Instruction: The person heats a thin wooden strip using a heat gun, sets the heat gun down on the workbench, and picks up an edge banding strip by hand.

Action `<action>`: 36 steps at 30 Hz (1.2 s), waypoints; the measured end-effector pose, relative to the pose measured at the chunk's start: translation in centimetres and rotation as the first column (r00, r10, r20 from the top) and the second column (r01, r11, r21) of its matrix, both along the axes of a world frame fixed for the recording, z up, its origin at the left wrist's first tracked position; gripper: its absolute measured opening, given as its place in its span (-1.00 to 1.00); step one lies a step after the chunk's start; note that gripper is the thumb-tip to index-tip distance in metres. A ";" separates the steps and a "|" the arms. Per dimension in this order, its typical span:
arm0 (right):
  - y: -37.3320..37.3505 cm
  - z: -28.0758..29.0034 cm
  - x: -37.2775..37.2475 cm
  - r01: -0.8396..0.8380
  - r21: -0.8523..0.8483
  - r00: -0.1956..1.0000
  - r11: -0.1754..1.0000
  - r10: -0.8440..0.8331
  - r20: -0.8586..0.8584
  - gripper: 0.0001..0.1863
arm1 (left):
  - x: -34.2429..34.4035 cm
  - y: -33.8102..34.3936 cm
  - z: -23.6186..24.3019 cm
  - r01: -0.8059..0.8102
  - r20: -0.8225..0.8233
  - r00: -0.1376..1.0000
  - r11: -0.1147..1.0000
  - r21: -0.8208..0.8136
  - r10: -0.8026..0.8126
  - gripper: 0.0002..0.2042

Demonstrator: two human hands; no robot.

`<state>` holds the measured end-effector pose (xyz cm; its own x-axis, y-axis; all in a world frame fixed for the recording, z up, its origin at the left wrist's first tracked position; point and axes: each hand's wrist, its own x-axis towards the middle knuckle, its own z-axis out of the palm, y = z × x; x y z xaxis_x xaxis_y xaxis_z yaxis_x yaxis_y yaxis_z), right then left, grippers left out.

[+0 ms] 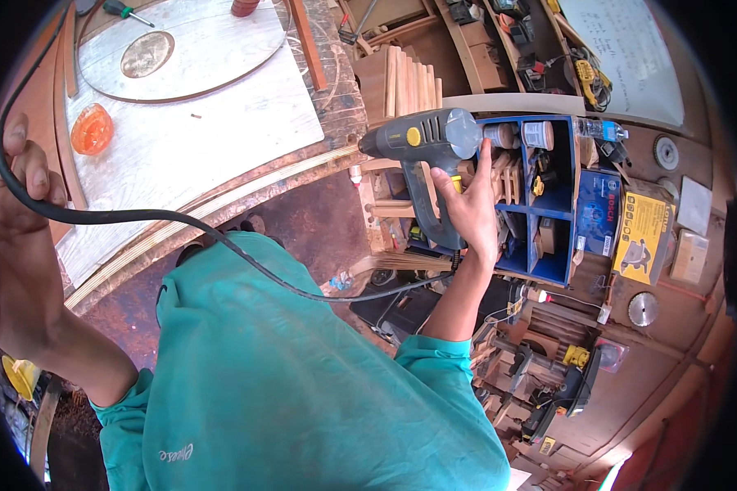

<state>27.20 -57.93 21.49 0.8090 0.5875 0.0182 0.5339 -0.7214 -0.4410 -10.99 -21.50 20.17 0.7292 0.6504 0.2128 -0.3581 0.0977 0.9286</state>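
A dark grey heat gun (424, 137) with yellow buttons is held up right of the bench by my right hand (470, 204). Its nozzle points left, over the bench edge. My fingers wrap the loop-shaped handle, and the index finger lies up along the gun's rear end. From the handle's base a black power cord (221, 237) sweeps left across my body. My left hand (24, 221) is raised at the far left with its fingers curled about that cord, which bends there and runs on upward. The thumb is partly hidden at the dark rim.
On the bench lies a white board (221, 155) bearing an orange tub (92, 129), a round panel (221, 49) with a circular inset, and a green screwdriver (123, 10). A blue shelf unit (536, 209) holds jars. Wooden slats (409, 82) stand behind the gun. Saw blades (643, 309) hang right.
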 end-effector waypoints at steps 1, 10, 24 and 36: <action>0.1 0.1 -0.1 -0.001 -0.002 1.000 1.000 0.001 0.001 0.12 | -0.1 0.0 0.0 -0.028 -0.009 1.000 1.000 -0.011 0.028 -0.71; 0.7 0.3 -1.1 0.017 -0.015 1.000 1.000 -0.017 0.001 0.14 | -0.7 0.4 0.1 -0.021 0.011 1.000 0.999 -0.042 0.021 -0.73; 0.7 0.2 -3.0 0.013 -0.038 0.992 0.999 -0.018 -0.121 0.16 | 0.0 0.3 0.2 -0.025 0.038 0.999 0.999 -0.031 0.026 -0.69; 1.2 0.3 -5.6 0.044 -0.014 0.993 0.999 -0.045 -0.107 0.13 | 1.3 1.0 0.2 -0.097 0.017 0.995 0.978 0.182 0.096 -0.43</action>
<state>21.61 -56.76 21.77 0.8314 0.5504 -0.0765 0.4512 -0.7489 -0.4853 -9.70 -20.47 20.40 0.6627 0.6672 0.3402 -0.3650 -0.1089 0.9246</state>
